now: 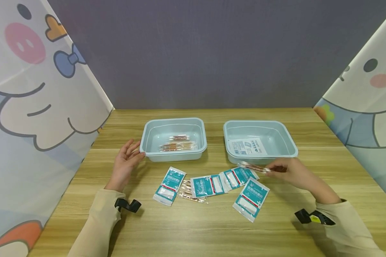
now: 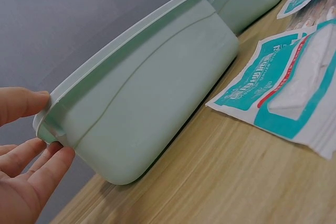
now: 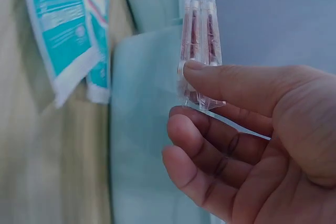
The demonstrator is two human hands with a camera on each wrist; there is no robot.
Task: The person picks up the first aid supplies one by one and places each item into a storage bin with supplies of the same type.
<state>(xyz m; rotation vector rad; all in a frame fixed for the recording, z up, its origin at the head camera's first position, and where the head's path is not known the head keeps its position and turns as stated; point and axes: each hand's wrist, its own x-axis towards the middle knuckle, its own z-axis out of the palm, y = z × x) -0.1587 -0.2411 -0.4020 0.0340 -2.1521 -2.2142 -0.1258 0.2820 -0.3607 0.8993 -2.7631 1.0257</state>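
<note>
booth (image 1: pixel 193 53) with cartoon-printed side walls (image 1: pixel 58 103)

Swabs (image 1: pixel 179 146) in left tub (image 1: pixel 177 157)

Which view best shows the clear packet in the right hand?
Right wrist: the clear packet appears close up, its reddish tubes distinct. The head view shows it small, pinched in the right hand; the left wrist misses it.

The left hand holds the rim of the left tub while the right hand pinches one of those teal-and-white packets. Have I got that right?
Not quite: what the right hand pinches is a small clear pack of brown sticks, as the right wrist view shows. The left hand does hold the rim of the left tub.
</note>
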